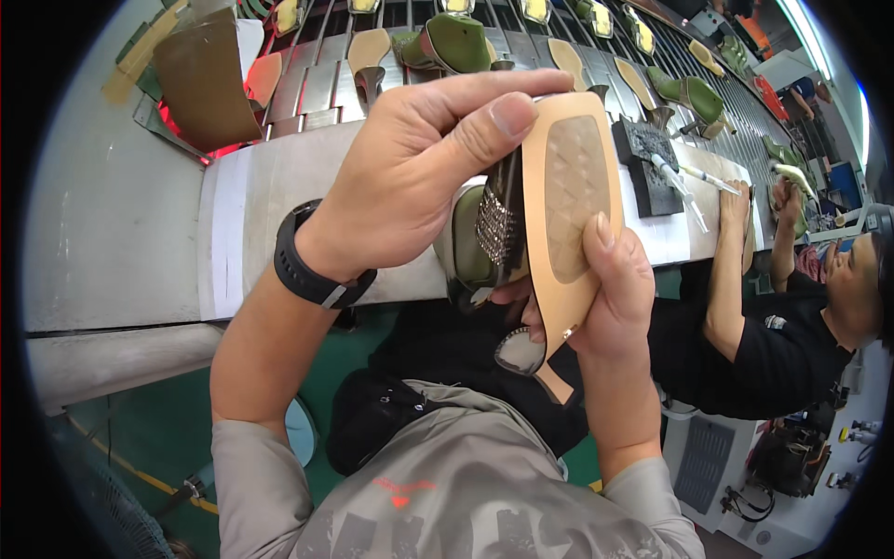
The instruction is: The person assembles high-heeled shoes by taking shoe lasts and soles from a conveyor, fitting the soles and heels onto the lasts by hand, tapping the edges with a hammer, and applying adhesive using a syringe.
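Observation:
In front of me is a dark shoe with a glittery band [495, 228], with a green last [473, 242] inside it. A tan sole [579, 191] with a beige textured panel lies along the shoe's underside, its narrow tail sticking out past a grey oval heel end [520, 352]. My left hand [410, 163] is closed over the toe end, thumb against the sole's edge. My right hand [615, 289] grips shoe and sole from the other side, thumb on the textured panel; its fingers are partly hidden behind them.
Beyond the pale bench edge [307, 168] runs a slatted metal conveyor [312, 79] carrying tan soles and shoes on green lasts [456, 42]. A black block [643, 154] with white syringe-like tools [684, 191] sits to the right. A co-worker [764, 317] is at the right.

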